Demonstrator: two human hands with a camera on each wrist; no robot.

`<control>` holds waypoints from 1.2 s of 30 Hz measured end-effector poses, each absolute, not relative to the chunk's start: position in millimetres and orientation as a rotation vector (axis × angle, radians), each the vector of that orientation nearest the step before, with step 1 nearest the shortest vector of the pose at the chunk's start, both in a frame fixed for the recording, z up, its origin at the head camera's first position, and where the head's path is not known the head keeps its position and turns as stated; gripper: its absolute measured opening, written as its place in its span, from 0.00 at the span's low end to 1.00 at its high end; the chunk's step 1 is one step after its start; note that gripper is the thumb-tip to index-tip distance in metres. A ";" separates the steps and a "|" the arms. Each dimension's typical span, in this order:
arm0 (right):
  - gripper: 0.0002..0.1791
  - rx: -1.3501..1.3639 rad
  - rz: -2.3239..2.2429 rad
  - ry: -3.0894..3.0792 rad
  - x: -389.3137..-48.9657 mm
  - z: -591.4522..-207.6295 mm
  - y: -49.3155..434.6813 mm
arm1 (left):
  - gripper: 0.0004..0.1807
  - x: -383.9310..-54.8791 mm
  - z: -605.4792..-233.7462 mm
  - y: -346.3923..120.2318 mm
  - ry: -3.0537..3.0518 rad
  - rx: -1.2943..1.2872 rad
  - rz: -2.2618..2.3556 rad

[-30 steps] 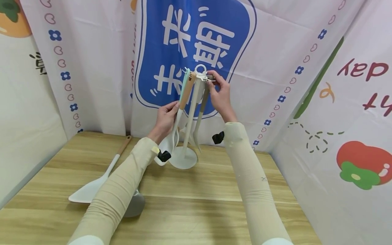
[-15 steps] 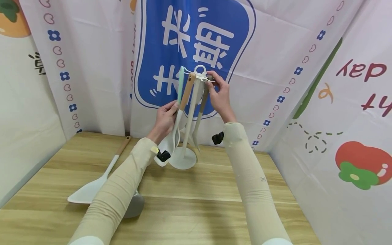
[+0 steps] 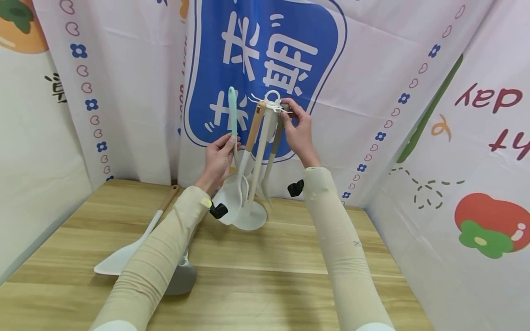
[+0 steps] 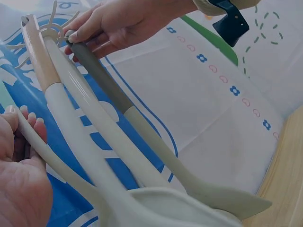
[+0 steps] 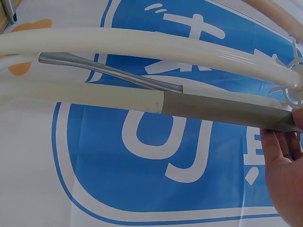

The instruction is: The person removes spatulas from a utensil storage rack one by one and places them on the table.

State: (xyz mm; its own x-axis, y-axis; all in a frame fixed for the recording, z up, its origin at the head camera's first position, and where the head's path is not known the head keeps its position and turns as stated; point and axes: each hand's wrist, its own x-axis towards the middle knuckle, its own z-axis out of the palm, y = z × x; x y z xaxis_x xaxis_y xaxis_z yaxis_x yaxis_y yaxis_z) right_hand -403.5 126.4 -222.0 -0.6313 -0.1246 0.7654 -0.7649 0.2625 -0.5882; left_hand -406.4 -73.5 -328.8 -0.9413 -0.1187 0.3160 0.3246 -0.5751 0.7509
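Observation:
My left hand (image 3: pixel 217 161) pinches the pale shaft of a mint-handled utensil (image 3: pixel 233 110), apart from the rack's hooks. Its head overlaps other white heads, so I cannot tell its exact kind. On the cream utensil stand (image 3: pixel 258 161), a wooden-handled utensil (image 3: pixel 254 126) hangs at the left of the pole. With thumb and fingers, my right hand (image 3: pixel 299 133) grips the top of a grey-brown-handled spatula (image 3: pixel 275 138) at the hooks. In the left wrist view, that spatula (image 4: pixel 156 135) slants down from my right fingers. The right wrist view shows its handle (image 5: pixel 222 111) beside the pole.
A white turner (image 3: pixel 120 257) with a wooden handle lies on the left of the wooden table (image 3: pixel 265 285). Near my left forearm is a grey utensil head (image 3: pixel 182 278), partly hidden. A printed curtain (image 3: pixel 372 59) stands close behind the stand.
My left hand has moved slightly left with the mint-handled utensil, whose top has come away from the hooks beside the wooden handle. My right hand stays at the hooks.

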 end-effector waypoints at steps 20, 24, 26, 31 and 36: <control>0.17 0.788 1.354 -1.933 -400.6 -222.1 120.7 | 0.15 -407.3 -319.2 -114.1 -1.032 -0.208 -2.413; 0.18 0.731 1.321 -1.959 -410.9 -227.4 121.3 | 0.13 -403.8 -318.8 -123.3 -1.048 -0.184 -2.386; 0.19 0.691 1.298 -1.969 -420.2 -232.4 123.0 | 0.13 -402.6 -319.4 -127.8 -1.073 -0.175 -2.373; 0.21 0.648 1.287 -1.965 -436.1 -240.7 126.8 | 0.14 -399.9 -321.8 -139.0 -1.109 -0.171 -2.349; 0.20 0.626 1.252 -1.954 -438.1 -240.7 127.2 | 0.17 -396.0 -325.2 -149.0 -1.156 -0.155 -2.300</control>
State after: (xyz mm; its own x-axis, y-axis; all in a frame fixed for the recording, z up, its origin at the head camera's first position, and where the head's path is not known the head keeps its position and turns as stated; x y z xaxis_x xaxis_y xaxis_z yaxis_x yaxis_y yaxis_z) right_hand -438.1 127.2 -240.7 -0.6219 -0.0182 0.7828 -0.7189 0.4097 -0.5616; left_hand -396.0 -149.0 -325.2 -0.8390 -0.4265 0.3380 0.5257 -0.4749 0.7057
